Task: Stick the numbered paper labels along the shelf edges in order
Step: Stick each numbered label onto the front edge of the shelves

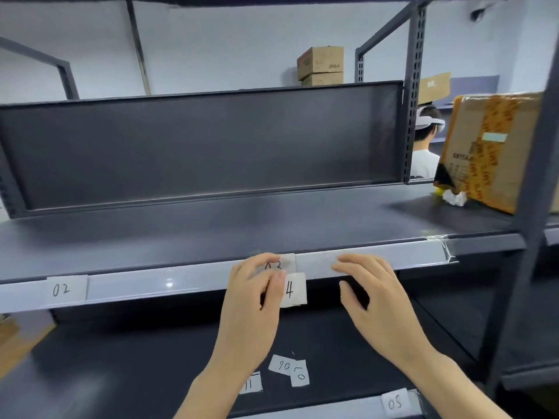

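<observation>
Two paper labels are under the left hand [257, 285]. The small white paper label with a handwritten 4 [292, 290] hangs just below the pale glossy plastic strip [196, 278] on the front edge of the dark grey metal shelf [211, 225]. The thumb appears to pinch its left border against a finger. The upper fingers lie curled over the white paper label marked 03 [287, 262], which sits on the strip. The right hand [369, 285] holds nothing: its fingers are almost straight and their tips rest on the strip.

We judge that such a label is very light, thin and soft, so it creases easily and can stick crooked. We think it is best held by one border only, so that the rest is free to be pressed flat on the strip beside 03.

Some things we cannot make out. The thumb covers the first digit of the hanging label, and the fingers cover part of 03. We cannot tell whether the back has glue or tape. On the lower shelf [121, 373] lie three loose white paper slips [284, 365]. The left forearm cuts off one of them, and their numbers are hard to read.
</observation>
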